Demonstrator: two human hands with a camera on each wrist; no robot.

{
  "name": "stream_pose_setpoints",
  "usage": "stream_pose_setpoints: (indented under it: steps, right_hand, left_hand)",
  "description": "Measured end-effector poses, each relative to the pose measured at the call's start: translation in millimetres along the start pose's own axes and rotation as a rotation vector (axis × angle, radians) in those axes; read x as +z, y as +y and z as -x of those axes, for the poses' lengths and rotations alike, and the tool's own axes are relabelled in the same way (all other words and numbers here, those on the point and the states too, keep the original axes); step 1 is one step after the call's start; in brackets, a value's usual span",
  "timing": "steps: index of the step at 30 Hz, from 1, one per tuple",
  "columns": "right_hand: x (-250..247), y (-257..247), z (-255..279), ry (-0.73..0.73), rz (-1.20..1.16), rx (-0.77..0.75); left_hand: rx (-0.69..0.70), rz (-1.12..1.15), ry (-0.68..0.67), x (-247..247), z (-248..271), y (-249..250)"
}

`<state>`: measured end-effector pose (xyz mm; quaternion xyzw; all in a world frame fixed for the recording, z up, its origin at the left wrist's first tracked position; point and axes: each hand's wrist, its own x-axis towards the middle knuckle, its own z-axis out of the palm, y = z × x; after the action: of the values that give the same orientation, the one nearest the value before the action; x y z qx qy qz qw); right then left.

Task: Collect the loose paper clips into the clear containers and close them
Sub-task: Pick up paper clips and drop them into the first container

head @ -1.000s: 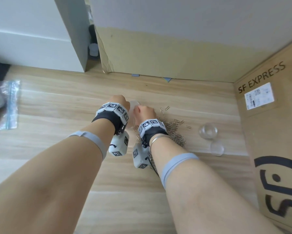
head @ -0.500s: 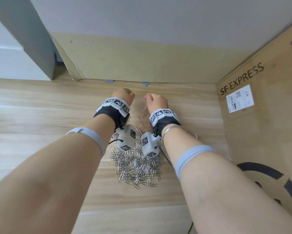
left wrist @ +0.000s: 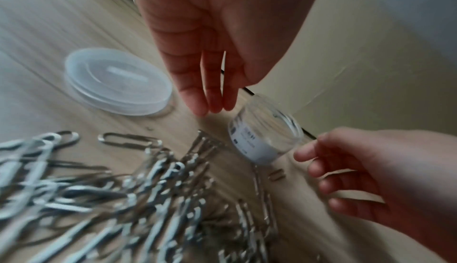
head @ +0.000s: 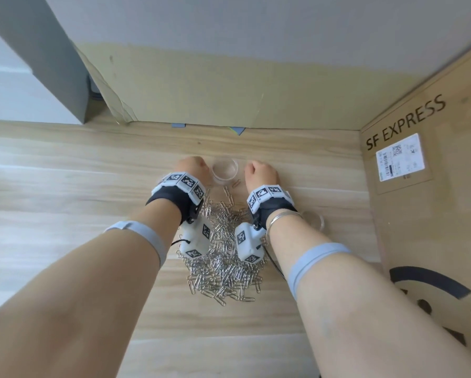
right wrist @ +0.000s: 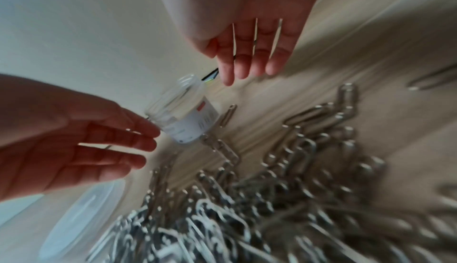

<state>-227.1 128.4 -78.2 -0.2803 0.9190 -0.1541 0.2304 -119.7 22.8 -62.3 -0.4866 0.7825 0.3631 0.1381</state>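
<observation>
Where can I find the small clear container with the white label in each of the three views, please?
Head: the clear container stands on the table just above centre, between the left hand and the right hand.
Left wrist: right of centre, between the fingertips of both hands.
Right wrist: left of centre.
Shared landmark: the paper clips pile, nearer the person than the container.

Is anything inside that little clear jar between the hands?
The jar looks empty: its clear wall shows no paper clips, which lie heaped on the table. A white label hides the lower part, so the very bottom is unseen.
</observation>
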Motion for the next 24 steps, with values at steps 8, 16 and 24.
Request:
stream_pose_setpoints:
  steps: [8,16,24]
  right_hand:
    - [13,-6,56,-0.193,-0.011,-0.098]
    - [3,11,71,-0.166,0.088,0.044]
    - [17,11,89,-0.28,0.144,0.123]
  left_hand:
    - [0.155,-0.362,-0.26,17,39,4]
    - [0.243,-0.263,-0.238,26,52,-15]
    - [0.277,-0.335,-0.215,48,69,-28]
